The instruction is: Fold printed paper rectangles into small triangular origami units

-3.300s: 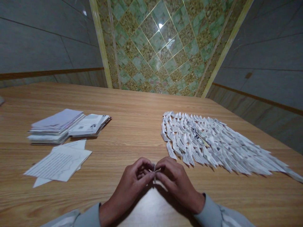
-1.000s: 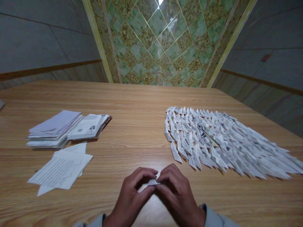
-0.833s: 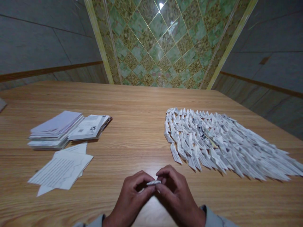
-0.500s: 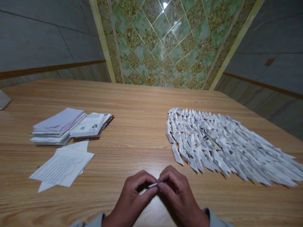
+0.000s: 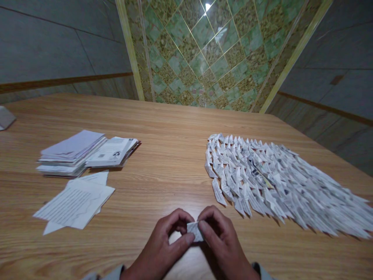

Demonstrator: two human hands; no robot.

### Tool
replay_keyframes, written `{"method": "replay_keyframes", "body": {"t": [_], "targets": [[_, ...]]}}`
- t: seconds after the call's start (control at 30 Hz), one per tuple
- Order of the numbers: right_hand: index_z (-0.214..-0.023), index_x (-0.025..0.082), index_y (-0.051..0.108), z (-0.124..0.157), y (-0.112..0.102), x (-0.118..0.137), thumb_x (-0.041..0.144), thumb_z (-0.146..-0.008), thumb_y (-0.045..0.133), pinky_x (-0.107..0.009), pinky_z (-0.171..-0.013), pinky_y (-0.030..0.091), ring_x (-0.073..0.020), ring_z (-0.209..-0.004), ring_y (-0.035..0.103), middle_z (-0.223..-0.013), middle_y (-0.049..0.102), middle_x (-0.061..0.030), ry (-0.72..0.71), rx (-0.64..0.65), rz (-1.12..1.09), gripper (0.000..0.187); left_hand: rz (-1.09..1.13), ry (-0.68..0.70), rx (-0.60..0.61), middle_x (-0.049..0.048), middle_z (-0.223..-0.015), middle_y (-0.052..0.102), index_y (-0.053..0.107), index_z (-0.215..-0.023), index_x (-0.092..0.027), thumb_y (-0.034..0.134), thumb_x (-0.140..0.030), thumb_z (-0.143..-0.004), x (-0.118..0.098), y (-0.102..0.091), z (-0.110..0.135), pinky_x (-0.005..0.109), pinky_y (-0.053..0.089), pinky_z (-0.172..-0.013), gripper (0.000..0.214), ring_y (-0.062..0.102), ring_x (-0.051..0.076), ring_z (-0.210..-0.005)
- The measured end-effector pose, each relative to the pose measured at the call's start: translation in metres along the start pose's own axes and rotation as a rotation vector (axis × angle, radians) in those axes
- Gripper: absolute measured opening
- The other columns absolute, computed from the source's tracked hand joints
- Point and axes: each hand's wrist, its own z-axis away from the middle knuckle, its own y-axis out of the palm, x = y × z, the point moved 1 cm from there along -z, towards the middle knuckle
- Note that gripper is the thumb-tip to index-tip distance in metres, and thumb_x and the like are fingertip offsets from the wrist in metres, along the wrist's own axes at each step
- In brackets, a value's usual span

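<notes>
My left hand (image 5: 163, 249) and my right hand (image 5: 223, 243) meet near the table's front edge, both pinching a small folded piece of printed paper (image 5: 194, 230) between thumbs and fingertips. The piece is held just above the wooden table (image 5: 169, 163). To the right lies a wide spread of several small folded paper pieces (image 5: 274, 182), laid in overlapping rows. The nearest of them is a short way beyond my right hand.
At the left stand two stacks of printed paper slips (image 5: 84, 151). In front of them lie loose torn sheets (image 5: 74, 200). A grey object (image 5: 5, 116) pokes in at the far left edge. Tiled walls rise behind the table.
The paper piece has turned between my fingers, from an edge-on sliver to a flat face showing. Both hands stay at the same place; the view has shifted slightly.
</notes>
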Motion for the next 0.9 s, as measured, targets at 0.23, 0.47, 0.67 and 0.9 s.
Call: {"method": "replay_keyframes", "body": {"t": [0.23,0.47,0.67,0.9], "targets": [[-0.082,0.019,0.057,-0.003,0.000,0.004,0.042,-0.095,0.058,-0.024,-0.061,0.044,-0.0152,-0.068,0.055,-0.073,0.058,-0.0007,0.004,0.040,0.011,0.026,-0.052,0.010,-0.074,0.0013,-0.070,0.064,0.065,-0.076,-0.018,0.063,-0.030,-0.090,-0.002,-0.003,-0.002,0.024,0.046,-0.062,0.019,0.060,0.016,-0.067],[-0.077,0.018,0.059,-0.002,-0.001,0.009,0.038,-0.097,0.058,-0.026,-0.062,0.042,-0.0149,-0.067,0.056,-0.073,0.060,-0.0013,-0.030,0.060,0.033,0.028,-0.300,0.213,-0.038,0.0011,-0.070,0.065,0.068,-0.075,-0.019,0.062,-0.026,-0.093,-0.003,-0.007,0.001,0.024,0.044,-0.063,0.020,0.061,0.015,-0.066],[-0.079,0.019,0.056,-0.001,-0.001,0.002,0.041,-0.095,0.061,-0.027,-0.064,0.044,-0.0147,-0.068,0.053,-0.074,0.056,0.0005,0.042,0.019,-0.151,0.028,-0.061,0.051,-0.043,0.0017,-0.074,0.069,0.070,-0.084,-0.018,0.066,-0.030,-0.090,-0.002,-0.005,-0.001,0.024,0.048,-0.065,0.013,0.064,0.016,-0.069],[-0.086,0.019,0.061,-0.004,-0.003,0.011,0.037,-0.094,0.060,-0.028,-0.068,0.043,-0.0176,-0.077,0.057,-0.082,0.061,-0.0029,-0.069,0.077,0.107,0.020,-0.261,0.220,-0.081,0.0014,-0.067,0.067,0.071,-0.071,-0.018,0.068,-0.024,-0.089,-0.005,-0.008,0.001,0.022,0.044,-0.060,0.019,0.062,0.014,-0.063]]}}
